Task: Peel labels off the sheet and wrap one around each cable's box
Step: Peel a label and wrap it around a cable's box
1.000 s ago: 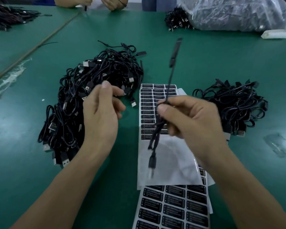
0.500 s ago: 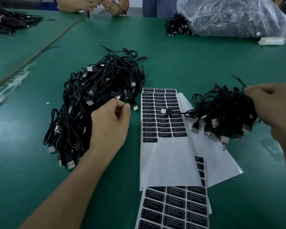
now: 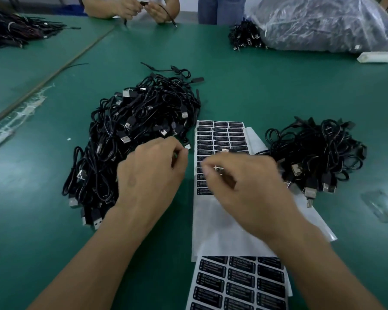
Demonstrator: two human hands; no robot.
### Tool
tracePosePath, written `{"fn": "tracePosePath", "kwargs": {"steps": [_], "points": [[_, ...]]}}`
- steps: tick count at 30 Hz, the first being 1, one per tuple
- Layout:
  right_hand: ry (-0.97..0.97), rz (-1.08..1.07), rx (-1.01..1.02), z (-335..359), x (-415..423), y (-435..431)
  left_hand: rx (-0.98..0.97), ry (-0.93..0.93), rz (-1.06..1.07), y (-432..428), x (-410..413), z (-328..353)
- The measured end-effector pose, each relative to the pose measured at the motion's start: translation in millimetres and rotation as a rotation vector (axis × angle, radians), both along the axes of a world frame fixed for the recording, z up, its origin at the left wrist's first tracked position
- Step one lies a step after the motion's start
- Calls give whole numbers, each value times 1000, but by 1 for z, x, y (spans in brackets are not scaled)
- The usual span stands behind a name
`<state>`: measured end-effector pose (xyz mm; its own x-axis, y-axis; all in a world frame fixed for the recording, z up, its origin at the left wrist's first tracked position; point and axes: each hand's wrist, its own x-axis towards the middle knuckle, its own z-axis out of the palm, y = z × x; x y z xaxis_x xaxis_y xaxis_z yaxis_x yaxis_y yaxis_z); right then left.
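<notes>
1 label sheet (image 3: pixel 221 136), long axis near-to-far, right hand (image 3: pixel 246 189) blurred above

On the green bench (image 3: pixel 267 86) a label sheet (image 3: pixel 221 136) lies between two heaps of black cables: a large heap (image 3: pixel 141 121) on the left and a smaller heap (image 3: pixel 318 151) on the right. The near half of this sheet is bare white backing, and it overlaps a second sheet (image 3: pixel 240 285) full of black labels. The left grip (image 3: pixel 150 177) is at the near edge of the large heap, thumb and forefinger brought together; whether something is between them cannot be seen. The right grip (image 3: pixel 251 189) is blurred, over the lowest rows of labels, with fingers curled down towards the sheet. At the far edge another person's hands (image 3: pixel 141 7) hold a cable, and a clear bag (image 3: pixel 323 23) of cables lies at the far right.
</notes>
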<state>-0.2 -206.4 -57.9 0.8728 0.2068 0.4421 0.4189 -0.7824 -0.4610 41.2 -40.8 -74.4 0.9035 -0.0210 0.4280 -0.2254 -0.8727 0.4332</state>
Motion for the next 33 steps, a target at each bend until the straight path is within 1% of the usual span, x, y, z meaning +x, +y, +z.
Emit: {"fn": "tracePosePath", "kwargs": {"steps": [1,3,7,12,13,16,17,19,22,26,28,31,33], "points": [[56,14,-5,-8,0,2,49,-38,25,2,0,4],[106,22,22,-20,2,5,116,-72,68,7,1,12],[153,20,38,-29,4,8,222,-34,234,19,2,24],[166,34,81,-30,5,6,278,-118,368,28,6,41],[169,29,86,-31,6,6,309,-81,375,31,8,42],[178,13,102,-32,6,6,414,136,399,34,10,34],[180,10,108,-32,6,6,446,171,390,32,9,30],[189,4,112,-33,6,5,461,146,359,27,7,24],[194,11,122,-33,5,5,393,53,313,23,7,20],[183,20,135,-33,6,5,254,-61,213,21,4,18],[177,22,152,-35,6,4,134,-155,92,17,3,18],[145,-1,145,-36,8,5,3,-265,-161,9,2,17],[124,-25,193,-34,9,5,-92,-281,-332,3,1,14]]}}
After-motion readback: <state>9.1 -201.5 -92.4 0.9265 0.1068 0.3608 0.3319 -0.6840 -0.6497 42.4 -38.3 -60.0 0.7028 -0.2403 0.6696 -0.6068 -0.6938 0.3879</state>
